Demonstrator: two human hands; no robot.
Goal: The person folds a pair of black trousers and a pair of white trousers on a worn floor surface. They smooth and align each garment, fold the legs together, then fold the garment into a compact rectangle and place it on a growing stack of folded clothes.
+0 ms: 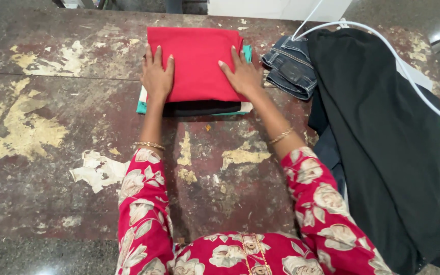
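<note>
A: Worn table (52, 168), paint flaking. Landmark: red folded garment (195, 61), top of 1 stack.
B: Right of it?
A: Black cloth (383, 142), then jeans (289, 69).
B: Hands?
A: Left hand (156, 76) and right hand (243, 74) flat on it, fingers spread, pressing. Looks like smoothing. No containers.

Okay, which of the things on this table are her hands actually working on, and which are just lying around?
In hand:
- red folded cloth, left hand and right hand flat on it
- folded stack beneath it

Lying about:
- folded jeans
- black garment
- white cable
- worn table
</note>
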